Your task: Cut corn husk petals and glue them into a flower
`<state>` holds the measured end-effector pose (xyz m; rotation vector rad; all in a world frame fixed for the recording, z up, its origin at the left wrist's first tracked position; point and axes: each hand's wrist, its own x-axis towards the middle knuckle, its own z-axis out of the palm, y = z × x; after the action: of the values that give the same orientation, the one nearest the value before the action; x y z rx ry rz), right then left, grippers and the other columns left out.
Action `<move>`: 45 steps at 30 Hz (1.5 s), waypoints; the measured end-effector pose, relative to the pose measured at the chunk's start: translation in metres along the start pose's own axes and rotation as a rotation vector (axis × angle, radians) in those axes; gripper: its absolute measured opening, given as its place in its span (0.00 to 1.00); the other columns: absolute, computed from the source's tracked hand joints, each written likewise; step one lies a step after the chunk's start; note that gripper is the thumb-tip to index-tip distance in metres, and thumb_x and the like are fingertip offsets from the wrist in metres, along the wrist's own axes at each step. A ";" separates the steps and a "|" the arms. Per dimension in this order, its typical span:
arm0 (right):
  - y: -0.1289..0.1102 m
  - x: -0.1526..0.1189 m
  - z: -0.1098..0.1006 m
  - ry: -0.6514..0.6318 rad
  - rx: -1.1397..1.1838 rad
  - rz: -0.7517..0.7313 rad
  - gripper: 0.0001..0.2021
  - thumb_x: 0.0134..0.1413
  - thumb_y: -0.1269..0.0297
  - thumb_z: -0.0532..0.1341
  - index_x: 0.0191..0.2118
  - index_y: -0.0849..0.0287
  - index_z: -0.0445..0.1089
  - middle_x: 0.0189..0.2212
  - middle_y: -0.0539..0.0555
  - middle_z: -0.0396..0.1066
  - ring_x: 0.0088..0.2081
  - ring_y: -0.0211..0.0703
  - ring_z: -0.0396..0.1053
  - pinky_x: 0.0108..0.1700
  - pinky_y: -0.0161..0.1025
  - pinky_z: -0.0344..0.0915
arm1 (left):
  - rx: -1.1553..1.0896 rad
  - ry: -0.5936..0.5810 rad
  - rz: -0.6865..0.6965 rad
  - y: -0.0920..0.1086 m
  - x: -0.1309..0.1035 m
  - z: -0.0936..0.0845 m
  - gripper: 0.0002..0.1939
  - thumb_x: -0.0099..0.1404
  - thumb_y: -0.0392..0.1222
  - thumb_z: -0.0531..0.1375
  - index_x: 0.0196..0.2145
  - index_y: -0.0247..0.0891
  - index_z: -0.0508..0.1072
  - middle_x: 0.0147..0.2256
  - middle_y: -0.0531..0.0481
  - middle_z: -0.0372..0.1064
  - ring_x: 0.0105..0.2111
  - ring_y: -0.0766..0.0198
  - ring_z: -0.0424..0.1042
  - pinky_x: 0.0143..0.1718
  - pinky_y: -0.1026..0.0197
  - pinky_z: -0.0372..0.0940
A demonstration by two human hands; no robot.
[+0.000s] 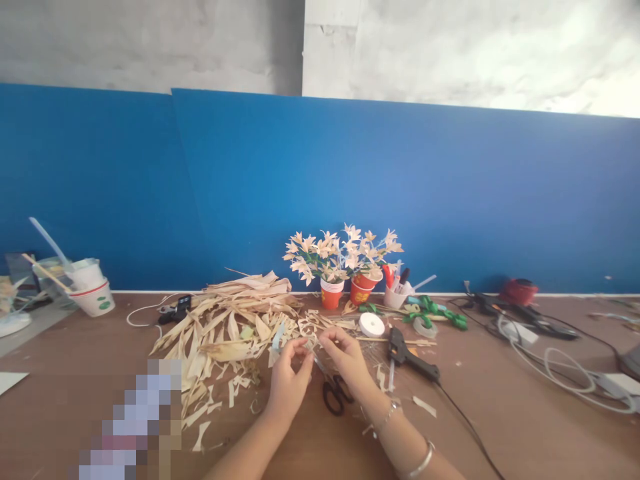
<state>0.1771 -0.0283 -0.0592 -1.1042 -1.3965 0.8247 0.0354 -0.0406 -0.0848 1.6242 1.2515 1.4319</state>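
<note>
My left hand point(291, 375) and my right hand point(346, 359) meet over the middle of the table, fingertips close together. Both are closed in a pinch, and a small pale piece seems to lie between them, too small to name. Black-handled scissors point(333, 398) lie on the table just under and between my wrists. Left of my left hand spreads a pile of dry corn husks point(235, 317), with cut scraps around it. A black glue gun point(413, 360) rests to the right of my right hand. Beyond it is a white roll of tape point(371, 325).
Pale husk flowers point(345, 250) stand in red and white paper cups point(332, 295) at the back. Green ribbon point(435, 310) lies right of a cup of pens point(395, 297). White cables point(555, 373) loop at right. Another cup point(95, 297) stands at left before the blue partition point(250, 180).
</note>
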 end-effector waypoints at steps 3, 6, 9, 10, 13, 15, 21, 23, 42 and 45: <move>-0.002 -0.002 0.001 -0.015 -0.016 -0.029 0.11 0.50 0.57 0.60 0.25 0.59 0.69 0.28 0.52 0.68 0.33 0.42 0.65 0.36 0.36 0.61 | 0.005 0.000 -0.015 0.000 0.000 0.000 0.12 0.60 0.43 0.57 0.40 0.37 0.73 0.35 0.46 0.74 0.36 0.58 0.73 0.40 0.55 0.68; -0.005 -0.004 0.001 -0.028 -0.049 -0.056 0.11 0.51 0.58 0.60 0.25 0.59 0.69 0.28 0.52 0.69 0.33 0.42 0.66 0.36 0.36 0.61 | 0.021 -0.004 0.005 0.000 0.000 -0.001 0.11 0.60 0.43 0.57 0.37 0.38 0.75 0.36 0.46 0.76 0.37 0.58 0.74 0.41 0.54 0.68; -0.006 -0.004 0.001 -0.031 -0.074 -0.080 0.10 0.51 0.59 0.60 0.24 0.59 0.70 0.28 0.52 0.69 0.33 0.42 0.67 0.36 0.36 0.61 | 0.023 -0.007 0.042 -0.001 0.001 -0.002 0.10 0.60 0.42 0.56 0.36 0.38 0.76 0.35 0.46 0.76 0.37 0.57 0.74 0.41 0.54 0.69; -0.007 -0.004 0.000 -0.032 -0.079 -0.088 0.10 0.51 0.59 0.60 0.24 0.59 0.70 0.28 0.52 0.70 0.33 0.42 0.67 0.36 0.36 0.62 | 0.018 -0.011 0.049 -0.001 0.001 -0.001 0.11 0.60 0.42 0.56 0.36 0.38 0.76 0.35 0.46 0.76 0.37 0.57 0.74 0.41 0.54 0.69; -0.006 -0.004 0.000 -0.031 -0.089 -0.093 0.10 0.51 0.60 0.60 0.24 0.58 0.70 0.28 0.52 0.69 0.33 0.42 0.67 0.36 0.37 0.62 | 0.001 -0.022 0.052 -0.003 0.001 -0.001 0.11 0.60 0.42 0.55 0.36 0.37 0.76 0.35 0.45 0.76 0.36 0.57 0.75 0.40 0.54 0.70; -0.006 -0.004 0.000 -0.026 -0.092 -0.090 0.09 0.50 0.60 0.60 0.23 0.58 0.69 0.28 0.52 0.69 0.33 0.42 0.66 0.36 0.36 0.62 | 0.000 -0.028 0.048 -0.004 0.001 0.000 0.11 0.60 0.42 0.55 0.36 0.37 0.76 0.34 0.45 0.76 0.36 0.57 0.75 0.39 0.55 0.70; -0.007 -0.003 0.001 -0.010 -0.080 -0.078 0.09 0.49 0.62 0.60 0.22 0.59 0.69 0.29 0.53 0.69 0.33 0.43 0.66 0.34 0.36 0.62 | 0.007 -0.052 0.045 -0.004 0.001 0.000 0.12 0.60 0.41 0.54 0.36 0.37 0.76 0.33 0.47 0.76 0.34 0.58 0.75 0.39 0.55 0.70; -0.007 -0.003 0.001 -0.010 -0.079 -0.064 0.09 0.49 0.62 0.60 0.22 0.59 0.68 0.29 0.53 0.69 0.34 0.43 0.66 0.35 0.36 0.61 | 0.002 -0.062 0.041 -0.004 0.001 -0.001 0.11 0.60 0.41 0.54 0.35 0.37 0.76 0.32 0.47 0.76 0.33 0.58 0.75 0.38 0.56 0.70; 0.000 -0.001 0.001 -0.009 -0.003 0.010 0.14 0.48 0.56 0.62 0.20 0.60 0.68 0.28 0.53 0.69 0.33 0.43 0.66 0.37 0.38 0.61 | -0.034 -0.075 0.016 -0.006 0.001 0.000 0.10 0.59 0.40 0.56 0.34 0.37 0.76 0.31 0.46 0.76 0.33 0.57 0.75 0.38 0.55 0.69; 0.000 -0.001 0.001 -0.009 0.022 0.003 0.14 0.48 0.56 0.62 0.20 0.59 0.67 0.28 0.53 0.69 0.34 0.43 0.66 0.38 0.39 0.61 | -0.055 -0.079 0.011 -0.006 0.001 0.001 0.11 0.59 0.41 0.56 0.37 0.37 0.77 0.34 0.45 0.77 0.36 0.57 0.75 0.40 0.55 0.69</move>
<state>0.1763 -0.0293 -0.0597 -1.0874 -1.3903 0.8467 0.0344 -0.0373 -0.0901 1.6373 1.1507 1.3825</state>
